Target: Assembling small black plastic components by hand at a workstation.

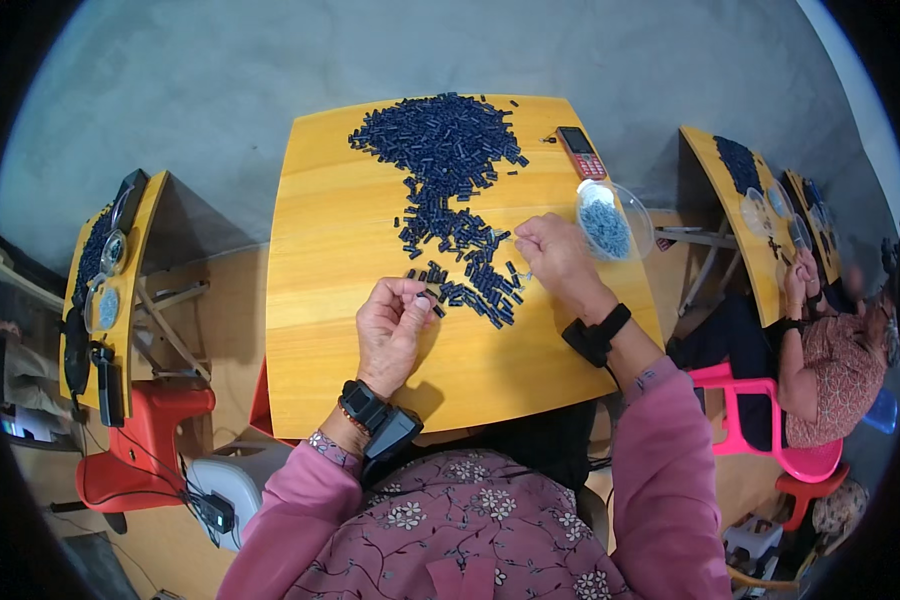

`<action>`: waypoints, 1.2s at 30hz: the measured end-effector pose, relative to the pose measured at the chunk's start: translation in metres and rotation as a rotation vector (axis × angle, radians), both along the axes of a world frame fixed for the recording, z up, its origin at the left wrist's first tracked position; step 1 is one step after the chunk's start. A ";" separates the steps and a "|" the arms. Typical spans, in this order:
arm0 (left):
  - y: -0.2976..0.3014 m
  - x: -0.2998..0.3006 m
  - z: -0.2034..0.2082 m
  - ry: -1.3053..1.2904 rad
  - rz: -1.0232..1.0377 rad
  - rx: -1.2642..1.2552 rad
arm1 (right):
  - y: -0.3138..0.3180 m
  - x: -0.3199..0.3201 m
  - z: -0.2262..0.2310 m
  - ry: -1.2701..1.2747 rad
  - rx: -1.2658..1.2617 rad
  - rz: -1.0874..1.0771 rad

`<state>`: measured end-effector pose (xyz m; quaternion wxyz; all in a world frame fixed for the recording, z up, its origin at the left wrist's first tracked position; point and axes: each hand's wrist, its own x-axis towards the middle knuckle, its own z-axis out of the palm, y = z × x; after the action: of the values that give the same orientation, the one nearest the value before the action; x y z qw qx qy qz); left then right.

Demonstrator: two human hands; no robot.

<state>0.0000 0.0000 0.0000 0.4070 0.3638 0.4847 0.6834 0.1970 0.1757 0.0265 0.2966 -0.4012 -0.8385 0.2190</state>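
A large heap of small dark cylindrical pieces (445, 140) covers the far part of the yellow table (320, 250), and a trail of them runs toward me. At the near end of that trail, my left hand (390, 325) is closed, pinching a small dark cylindrical piece (430, 297) between thumb and fingers. To the right of the trail my right hand (560, 258) is closed too, its fingertips pressed together; whatever they hold is too small to make out. Just beyond it stands a clear round tub (642, 225) with small blue-grey parts (604, 228) in it.
A red mobile phone (581, 153) lies at the far right of the table. Similar tables stand at the left (140, 290) and right (760, 260), where another person (835, 370) sits on a pink chair (735, 400). A red stool (150, 440) is at the left.
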 end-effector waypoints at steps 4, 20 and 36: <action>-0.001 0.001 0.001 -0.026 0.002 -0.012 | 0.002 -0.006 0.003 -0.076 0.037 0.060; 0.001 0.002 0.004 -0.044 0.010 -0.023 | 0.003 -0.016 0.006 -0.284 0.169 0.079; -0.001 -0.003 0.003 -0.115 -0.035 0.013 | -0.093 -0.023 0.032 0.459 -0.785 0.258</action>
<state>-0.0027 -0.0005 0.0029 0.4439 0.3347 0.4497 0.6991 0.1741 0.0824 0.0589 0.2706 -0.3167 -0.6482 0.6374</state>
